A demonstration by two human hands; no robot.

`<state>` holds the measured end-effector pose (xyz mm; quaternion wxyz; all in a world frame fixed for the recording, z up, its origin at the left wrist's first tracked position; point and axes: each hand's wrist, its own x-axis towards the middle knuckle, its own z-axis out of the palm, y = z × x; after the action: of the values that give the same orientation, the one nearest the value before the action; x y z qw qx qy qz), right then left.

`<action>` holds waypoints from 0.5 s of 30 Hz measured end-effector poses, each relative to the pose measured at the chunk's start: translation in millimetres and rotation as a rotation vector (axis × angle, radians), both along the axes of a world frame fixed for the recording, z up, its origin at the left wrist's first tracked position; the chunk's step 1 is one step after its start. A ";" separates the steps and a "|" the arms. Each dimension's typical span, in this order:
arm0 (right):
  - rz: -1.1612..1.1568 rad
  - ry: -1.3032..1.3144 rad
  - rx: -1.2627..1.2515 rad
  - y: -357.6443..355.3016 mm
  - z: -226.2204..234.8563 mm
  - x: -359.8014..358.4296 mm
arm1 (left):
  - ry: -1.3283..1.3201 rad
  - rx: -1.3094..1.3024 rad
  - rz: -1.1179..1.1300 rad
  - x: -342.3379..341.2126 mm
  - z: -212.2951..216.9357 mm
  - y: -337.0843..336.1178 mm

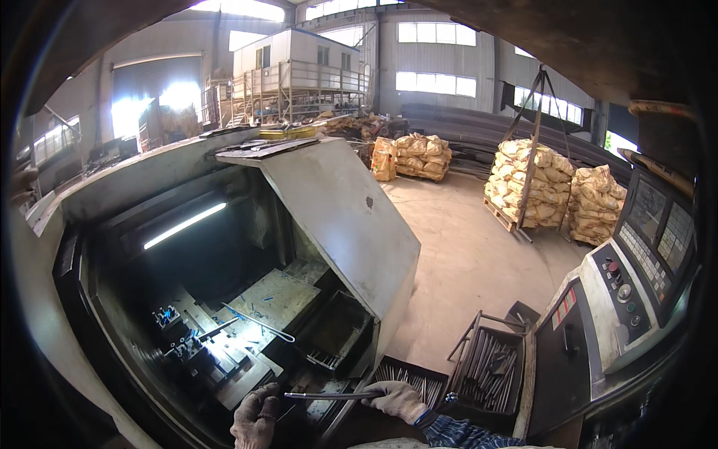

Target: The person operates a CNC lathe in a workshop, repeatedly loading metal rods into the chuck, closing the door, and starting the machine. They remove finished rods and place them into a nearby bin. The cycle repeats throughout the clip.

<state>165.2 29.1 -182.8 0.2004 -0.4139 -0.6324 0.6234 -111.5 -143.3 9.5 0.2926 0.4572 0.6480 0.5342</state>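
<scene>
Seen from above, at the bottom centre of the frame: left hand (256,419) in a grey work glove, fingers curled around one end of a thin metal rod (333,395); right hand (399,399), also gloved, closed around the other end, blue checked sleeve (464,434) trailing toward the lower edge. Rod held level between both hands, just above the open front of a grey lathe enclosure (344,217) filling the left and centre. Inside, lit by a strip light (185,225) — tool posts and a flat bed, dark and cluttered. Just right of the hands, two dark trays of rods (490,370). At far right, a control panel (643,254) with keys and knobs. In the upper right, across the concrete floor — stacked yellow sacks (531,183) on pallets.
</scene>
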 end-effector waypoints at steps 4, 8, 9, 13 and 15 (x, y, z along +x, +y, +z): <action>-0.062 -0.132 0.141 -5.7 38.4 -5.6 | 0.086 0.003 -0.038 6.0 7.7 20.6; -0.106 -0.039 0.042 -3.0 43.9 3.8 | 0.102 0.046 -0.118 5.7 0.8 41.0; -0.125 -0.082 0.020 -7.3 61.7 3.9 | 0.110 0.039 -0.112 6.1 1.8 43.9; -0.220 -0.159 0.051 -0.5 34.1 21.6 | 0.148 0.051 -0.135 12.9 8.4 55.5; -0.244 -0.088 0.007 3.6 21.1 30.8 | 0.136 0.072 -0.149 14.4 7.7 59.1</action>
<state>196.0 32.7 -161.7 0.2482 -0.5141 -0.5877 0.5733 -97.1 -84.2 17.2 0.2701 0.5495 0.6109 0.5019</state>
